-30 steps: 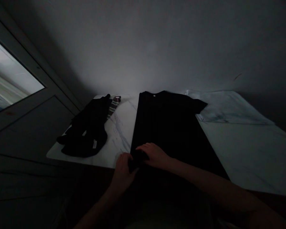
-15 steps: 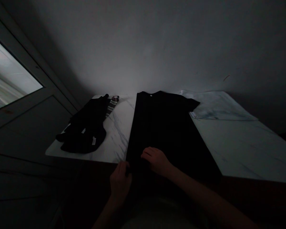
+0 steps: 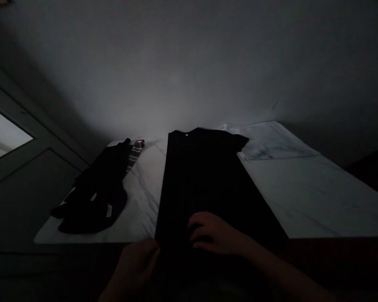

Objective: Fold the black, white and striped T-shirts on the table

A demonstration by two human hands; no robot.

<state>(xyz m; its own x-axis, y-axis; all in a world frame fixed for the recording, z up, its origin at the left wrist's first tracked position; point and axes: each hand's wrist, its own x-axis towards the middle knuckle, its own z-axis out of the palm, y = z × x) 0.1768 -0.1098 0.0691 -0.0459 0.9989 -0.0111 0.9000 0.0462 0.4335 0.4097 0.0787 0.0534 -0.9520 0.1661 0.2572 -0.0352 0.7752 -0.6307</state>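
A black T-shirt (image 3: 204, 176) lies lengthwise on the white marble-patterned table, its neck label toward the wall. One short sleeve points right, and the left side runs straight. At the lower left edge of the shirt, by the table's front, my left hand (image 3: 135, 262) is closed in a pinch on the fabric. My right hand (image 3: 214, 233) rests over the lower part of the shirt, palm down, fingers apart and slightly bent. The shirt's bottom hem is lost in the dark.
Dark garments (image 3: 94, 188) with small pale labels lie piled at the left of the table (image 3: 308, 197), beside a striped cloth (image 3: 135, 155). A pale garment (image 3: 277, 138) lies flat at the back right. Behind is a grey wall, with a door (image 3: 34, 167) at left.
The view has tilted and shifted, so the table appears further left and lower. My left hand still grips the shirt's edge; my right hand's fingers have spread apart on the fabric.
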